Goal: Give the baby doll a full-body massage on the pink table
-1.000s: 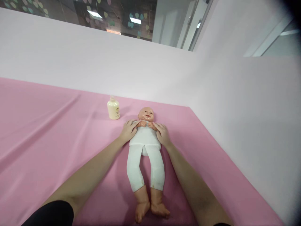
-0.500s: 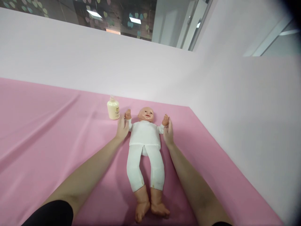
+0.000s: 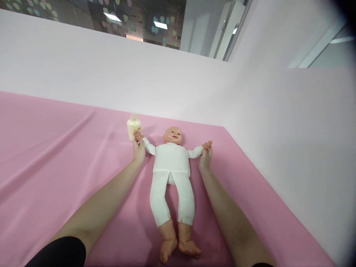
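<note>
Baby doll [image 3: 171,163] in white clothes, flat on its back on the pink sheet [image 3: 55,155] at frame centre, arms stretched out sideways. Left hand [image 3: 138,150] closed around the doll's wrist just below the cream lotion bottle [image 3: 132,127]. Right hand [image 3: 205,157] likewise pinching the other wrist, fingers curled together.

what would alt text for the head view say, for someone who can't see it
A plastic baby doll in white clothes lies face up on a pink cloth, its arms spread wide by a person's left hand and right hand. A cream lotion bottle stands behind the left hand.
</note>
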A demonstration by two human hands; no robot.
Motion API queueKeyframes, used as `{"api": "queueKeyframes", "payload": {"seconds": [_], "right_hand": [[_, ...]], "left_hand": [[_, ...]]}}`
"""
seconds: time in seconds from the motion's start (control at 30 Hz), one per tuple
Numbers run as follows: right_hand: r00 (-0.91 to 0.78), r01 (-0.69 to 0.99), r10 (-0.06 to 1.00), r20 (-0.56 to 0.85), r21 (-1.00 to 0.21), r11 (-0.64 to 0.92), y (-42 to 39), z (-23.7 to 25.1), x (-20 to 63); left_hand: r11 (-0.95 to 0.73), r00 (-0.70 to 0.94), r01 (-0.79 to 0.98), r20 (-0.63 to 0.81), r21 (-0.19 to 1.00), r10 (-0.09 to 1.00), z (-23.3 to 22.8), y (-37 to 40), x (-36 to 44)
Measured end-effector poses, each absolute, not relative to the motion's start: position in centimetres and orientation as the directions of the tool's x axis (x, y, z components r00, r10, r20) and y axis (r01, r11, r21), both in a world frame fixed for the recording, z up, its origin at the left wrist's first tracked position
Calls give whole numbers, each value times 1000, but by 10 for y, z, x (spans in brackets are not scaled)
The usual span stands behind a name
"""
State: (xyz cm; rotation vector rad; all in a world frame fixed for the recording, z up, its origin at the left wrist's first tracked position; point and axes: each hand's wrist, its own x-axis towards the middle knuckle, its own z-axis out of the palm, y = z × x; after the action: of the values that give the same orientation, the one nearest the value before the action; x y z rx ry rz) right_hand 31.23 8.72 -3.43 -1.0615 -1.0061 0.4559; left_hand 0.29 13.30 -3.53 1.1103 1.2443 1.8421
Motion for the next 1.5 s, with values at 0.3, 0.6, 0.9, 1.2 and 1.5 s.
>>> {"api": "queueKeyframes", "payload": {"seconds": [0.3, 0.6, 0.9, 1.2, 1.5], "right_hand": [[303, 223, 734, 608, -794, 566, 71, -11, 288], [-86, 607, 696, 712, -517, 604, 68, -16, 282], [-105, 611, 705, 702, -513, 602, 70, -21, 280], [348, 255, 718, 603, -798, 546, 79, -19, 294], [461, 174, 737, 495, -865, 471, 82, -25, 303]], "left_hand": [[-497, -285, 166, 524, 852, 803, -25, 122, 7], [-653, 269, 621, 664, 434, 697, -20, 105, 23], [-669, 296, 578, 644, 467, 705, -19, 103, 25], [-478, -209, 98, 488, 873, 848, -25, 116, 14], [-387, -342, -62, 345, 920, 874, -33, 129, 8]]}}
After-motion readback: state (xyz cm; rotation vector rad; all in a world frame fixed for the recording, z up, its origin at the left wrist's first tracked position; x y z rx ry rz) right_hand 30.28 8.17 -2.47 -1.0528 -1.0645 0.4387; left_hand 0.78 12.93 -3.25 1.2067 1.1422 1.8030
